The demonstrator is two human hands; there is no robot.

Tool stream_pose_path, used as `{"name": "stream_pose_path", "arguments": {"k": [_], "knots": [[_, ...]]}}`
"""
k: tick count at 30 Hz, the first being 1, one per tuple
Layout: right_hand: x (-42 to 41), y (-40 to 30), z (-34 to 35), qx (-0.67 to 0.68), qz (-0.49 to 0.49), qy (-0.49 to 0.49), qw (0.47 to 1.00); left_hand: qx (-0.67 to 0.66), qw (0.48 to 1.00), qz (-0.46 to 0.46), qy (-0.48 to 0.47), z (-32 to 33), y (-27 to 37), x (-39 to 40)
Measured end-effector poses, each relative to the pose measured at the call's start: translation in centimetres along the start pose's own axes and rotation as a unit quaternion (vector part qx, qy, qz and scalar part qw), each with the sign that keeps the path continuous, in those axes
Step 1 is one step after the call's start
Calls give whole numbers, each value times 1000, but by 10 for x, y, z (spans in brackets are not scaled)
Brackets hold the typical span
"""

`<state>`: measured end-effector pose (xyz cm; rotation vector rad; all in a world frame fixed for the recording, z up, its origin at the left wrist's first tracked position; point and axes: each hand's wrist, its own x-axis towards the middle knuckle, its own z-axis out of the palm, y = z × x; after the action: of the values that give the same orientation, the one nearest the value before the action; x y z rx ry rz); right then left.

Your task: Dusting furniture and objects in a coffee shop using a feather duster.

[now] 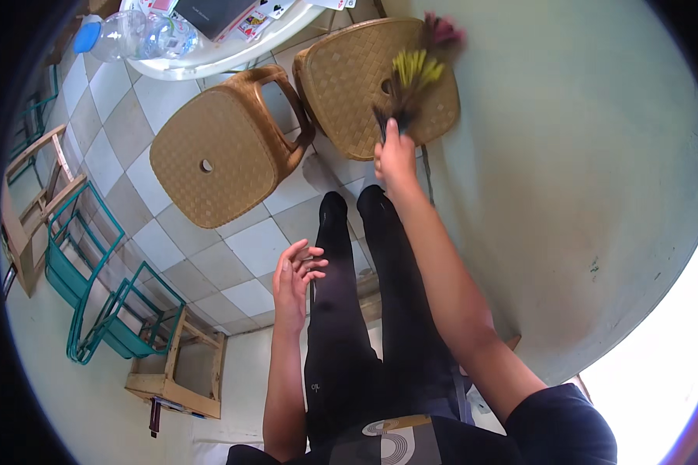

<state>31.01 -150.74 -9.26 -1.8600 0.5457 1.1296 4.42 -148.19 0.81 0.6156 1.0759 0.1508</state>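
Observation:
My right hand [396, 157] grips the dark stems of a small bunch of flowers, likely artificial, with yellow heads [416, 67] and a blurred pink bloom [444, 32]. The bunch is held over a tan woven-pattern plastic stool [349, 75] that stands against the wall. Whether the stems touch the seat I cannot tell. My left hand [294, 279] hangs in the air beside my left leg, fingers apart and slightly curled, with nothing in it. A second tan plastic stool [215, 139] stands to the left of the first.
A white plastic table [209, 67] at the top bears playing cards [251, 24], a black box [209, 14] and a lying clear bottle [134, 36] with a blue cap. Green metal-framed racks [87, 256] and a wooden frame [174, 383] stand at left. A pale wall [558, 174] bounds the right.

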Motion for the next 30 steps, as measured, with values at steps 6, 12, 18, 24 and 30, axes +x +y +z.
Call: {"name": "stream_pose_path", "arguments": {"k": [6,12,18,24,30], "knots": [[5,-9,-5,71,2,-43,997,-4,1000,3,9,-6,3,2],[-29,79,-47,11,69,100,993,-17,1000,6,18,-8,8,3],[-7,32,-35,0,47,38,998,-32,999,-3,28,-24,0,1],[21,-28,-5,63,10,-72,995,-45,998,-21,33,-30,0,1],[-26,62,-40,56,59,47,996,-59,998,-4,18,-26,13,15]]}}
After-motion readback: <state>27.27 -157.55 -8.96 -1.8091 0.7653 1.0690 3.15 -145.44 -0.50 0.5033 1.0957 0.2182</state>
